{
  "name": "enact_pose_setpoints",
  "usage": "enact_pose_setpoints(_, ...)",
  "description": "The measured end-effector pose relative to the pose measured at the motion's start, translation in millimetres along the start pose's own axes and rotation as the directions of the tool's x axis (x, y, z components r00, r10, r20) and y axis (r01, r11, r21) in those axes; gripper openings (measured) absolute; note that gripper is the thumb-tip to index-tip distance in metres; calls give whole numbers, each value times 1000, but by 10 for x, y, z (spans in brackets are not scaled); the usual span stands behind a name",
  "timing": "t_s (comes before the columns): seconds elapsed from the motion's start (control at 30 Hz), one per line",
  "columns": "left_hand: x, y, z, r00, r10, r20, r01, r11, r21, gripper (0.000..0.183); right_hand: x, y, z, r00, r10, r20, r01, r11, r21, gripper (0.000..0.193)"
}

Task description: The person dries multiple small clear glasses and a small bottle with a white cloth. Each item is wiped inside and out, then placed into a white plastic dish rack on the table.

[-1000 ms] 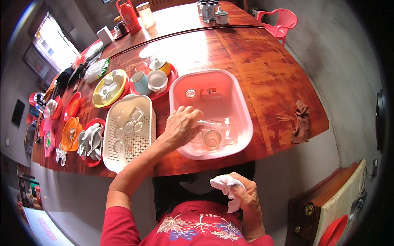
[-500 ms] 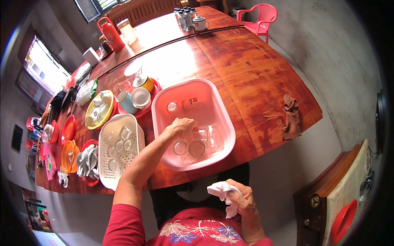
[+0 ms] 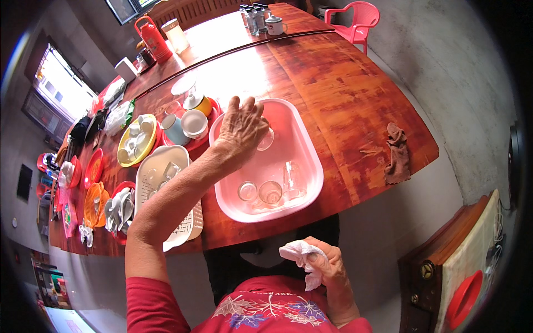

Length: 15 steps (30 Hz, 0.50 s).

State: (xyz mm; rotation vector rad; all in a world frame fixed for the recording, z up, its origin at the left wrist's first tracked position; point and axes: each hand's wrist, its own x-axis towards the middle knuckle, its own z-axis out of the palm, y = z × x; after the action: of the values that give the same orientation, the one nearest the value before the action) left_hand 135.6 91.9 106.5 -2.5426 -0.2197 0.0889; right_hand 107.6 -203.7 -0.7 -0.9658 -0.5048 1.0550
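My left hand (image 3: pixel 243 132) is over the far left part of a pink basin (image 3: pixel 312 166), its fingers curled around a clear glass (image 3: pixel 266 140). Only the round end of that glass shows beside the hand; the rest is hidden. Near the basin's front lie more clear glasses: a small round one (image 3: pixel 247 191), a wider one (image 3: pixel 270 193) and a taller one (image 3: pixel 291 177). Close to my body, my right hand (image 3: pixel 325 263) grips a crumpled white cloth (image 3: pixel 302 256). My left forearm passes over a cream draining basket (image 3: pixel 145 169) with small glasses in it.
Left of the basin, a red tray (image 3: pixel 210 139) carries cups and a yellow lidded pot (image 3: pixel 201 106). Farther left are a yellow plate (image 3: pixel 125 157) of small cups and white spoons (image 3: pixel 119 211). A brown rag (image 3: pixel 397 155) lies right; a red flask (image 3: pixel 153 40) stands at the back.
My left hand has moved from the middle of the basin to its far left part, with a glass beside the fingers. My right hand keeps the cloth almost where it was.
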Motion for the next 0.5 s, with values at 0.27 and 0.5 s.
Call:
enact_pose_setpoints(0.27, -187, -177, 3, 952, -4, -305, -42, 989, -144, 39, -59, 14, -27, 998, -24, 50, 23, 1000, 7, 35)
enact_pose_setpoints(0.5, -375, -85, 324, 962, -125, -242, 41, 945, -324, 44, -58, -33, 30, 998, 31, 48, -29, 999, -37, 33)
